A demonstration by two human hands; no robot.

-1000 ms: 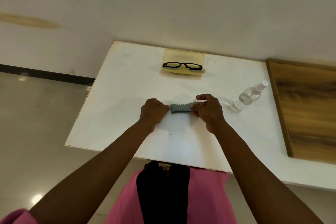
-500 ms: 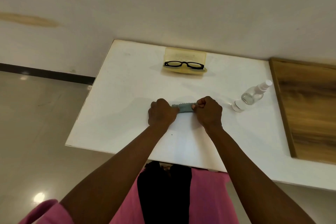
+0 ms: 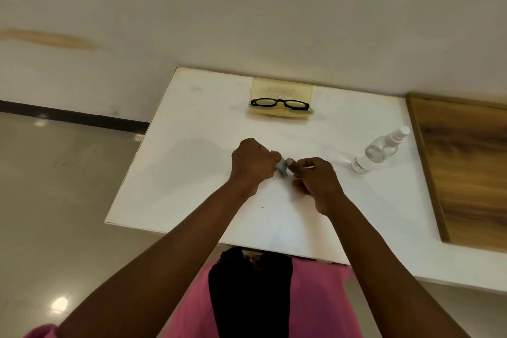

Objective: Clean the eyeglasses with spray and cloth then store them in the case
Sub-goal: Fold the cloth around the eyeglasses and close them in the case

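Pinching a small grey-green cloth (image 3: 282, 167) between them, the left hand (image 3: 253, 163) and the right hand (image 3: 315, 180) meet over the middle of the white table (image 3: 192, 173). The left hand's fingers are curled into a fist around its end of the cloth, and most of the fabric is hidden inside that grip. The right hand's thumb and forefinger press against the other end, its remaining fingers bent underneath; only a crumpled scrap of cloth shows between the two hands, close above the tabletop.

No brand, label or writing can be read on anything here. A faint mark shows on the lid of the case (image 3: 282, 90), too blurred to make out.

The eyeglasses (image 3: 279, 103) have a thick black frame with rectangular lenses. They lie in the open pale-yellow, see-through case at the far side of the table, fronts facing the person, with the lid standing up behind them. They are well apart from both hands.

The spray bottle (image 3: 380, 149) lies on its side to the right of the hands, clear-bodied with a white nozzle pointing to the far right and a white cap at the near end. Just beyond it to the right lies a brown wooden board (image 3: 466, 167). A pink and black garment (image 3: 315, 310) shows below the table's near edge.
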